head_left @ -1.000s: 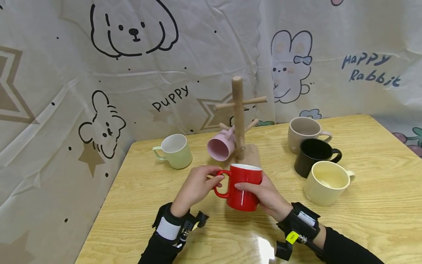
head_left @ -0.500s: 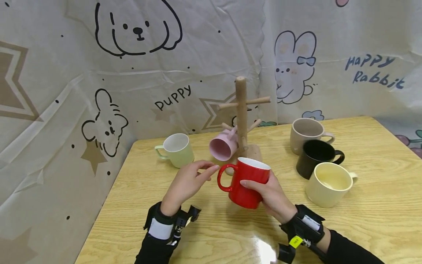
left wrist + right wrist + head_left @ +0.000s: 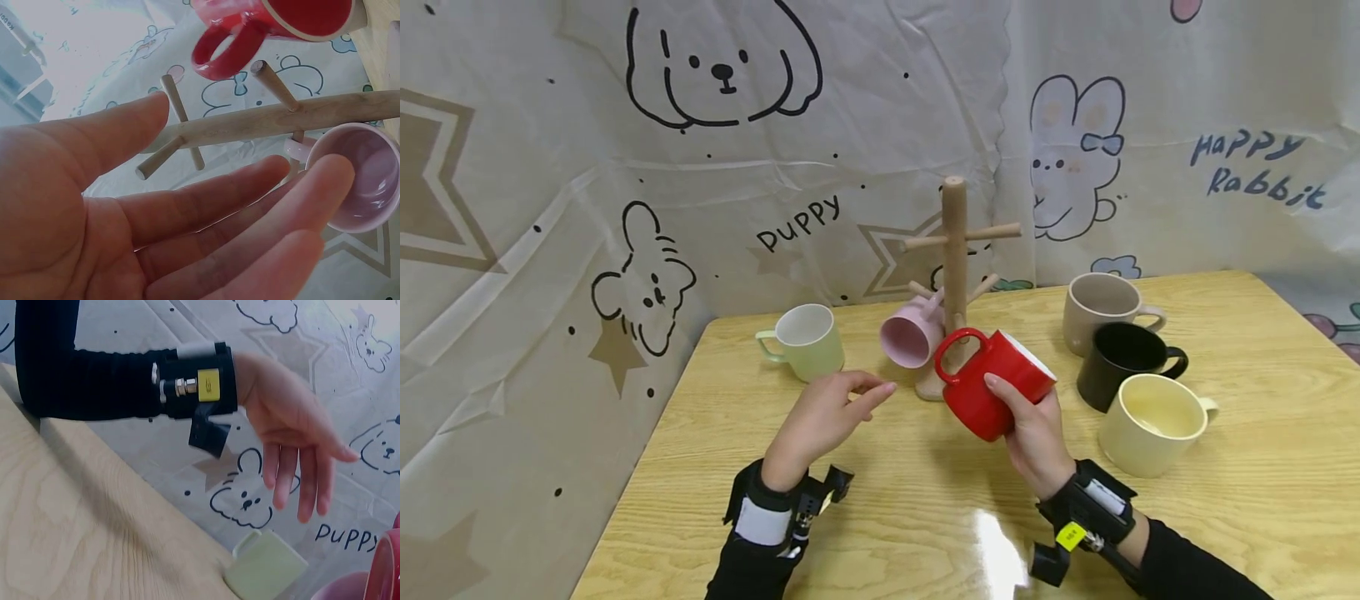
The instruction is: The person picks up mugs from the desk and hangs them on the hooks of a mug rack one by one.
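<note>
Since a second ago the red mug (image 3: 992, 385) has left the left hand's touch, risen off the table (image 3: 1262, 467) and tipped on its side, handle up and toward the rack (image 3: 956, 250). The right hand (image 3: 1033, 425) grips the mug round its body from below, fingers curled against the glazed wall, holding it in the air just in front of the rack's base. The left hand (image 3: 820, 417) hovers beside it over the table, fingers relaxed and spread, holding nothing; the left wrist view shows its palm bare. A pink mug (image 3: 910, 333) hangs by its handle from a low peg of the rack, mouth toward the camera, just left of the red one. A green mug (image 3: 805, 342) stands well to the left. To the right stand three more close together: a beige mug (image 3: 1101, 310) at the back, a black mug (image 3: 1123, 362) in the middle and a cream mug (image 3: 1153, 423) nearest the person. A cartoon-printed sheet (image 3: 625, 167) hangs behind the table.
</note>
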### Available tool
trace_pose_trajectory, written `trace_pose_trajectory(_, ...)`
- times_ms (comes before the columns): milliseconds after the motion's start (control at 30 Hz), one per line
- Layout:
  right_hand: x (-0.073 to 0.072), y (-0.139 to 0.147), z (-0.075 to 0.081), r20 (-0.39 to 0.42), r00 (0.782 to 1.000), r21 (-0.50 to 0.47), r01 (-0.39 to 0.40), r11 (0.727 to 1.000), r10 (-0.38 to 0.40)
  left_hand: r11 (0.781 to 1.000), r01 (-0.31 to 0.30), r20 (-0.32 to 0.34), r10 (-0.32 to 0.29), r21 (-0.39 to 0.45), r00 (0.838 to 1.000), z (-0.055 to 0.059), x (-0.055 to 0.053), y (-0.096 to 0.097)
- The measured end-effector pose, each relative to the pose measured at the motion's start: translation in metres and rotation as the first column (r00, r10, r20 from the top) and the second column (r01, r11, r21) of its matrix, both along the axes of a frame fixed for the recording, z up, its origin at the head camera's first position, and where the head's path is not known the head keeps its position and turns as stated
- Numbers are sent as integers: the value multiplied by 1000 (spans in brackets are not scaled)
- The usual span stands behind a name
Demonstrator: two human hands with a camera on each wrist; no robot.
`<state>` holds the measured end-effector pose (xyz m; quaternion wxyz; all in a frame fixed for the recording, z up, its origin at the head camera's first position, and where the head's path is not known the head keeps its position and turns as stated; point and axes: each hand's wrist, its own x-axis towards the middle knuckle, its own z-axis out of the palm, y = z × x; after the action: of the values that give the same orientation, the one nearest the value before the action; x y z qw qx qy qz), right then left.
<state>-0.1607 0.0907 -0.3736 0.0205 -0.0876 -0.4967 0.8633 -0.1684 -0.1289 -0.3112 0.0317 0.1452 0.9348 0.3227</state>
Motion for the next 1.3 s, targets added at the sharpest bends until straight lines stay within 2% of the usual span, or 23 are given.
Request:
trace_pose_trajectory(200,-10,-3,-12,6,999,-13,34,999,-34,1000,11,8,-11,-16,1000,-1,1,-1)
trace_pose_trajectory(500,-21,-6,-22,0,999,-44,51,998,-51,999,22,10,-22,-43,1000,-3,0,-1)
trace_pose_trajectory(767,-35,-11,-30,7,997,-114,73,991,-73,996,43,6,-42,-72,999,-4,-3,0)
trace_pose_trajectory(1033,-48,-20,-43,73,996,-214,61,975,-47,995,45,23,-43,-87,999,-7,-5,2)
trace_pose_trajectory(1300,-54,-22,-48,67,997,-244,43,969,-28,994,51,24,-49,-96,998,-8,-5,3)
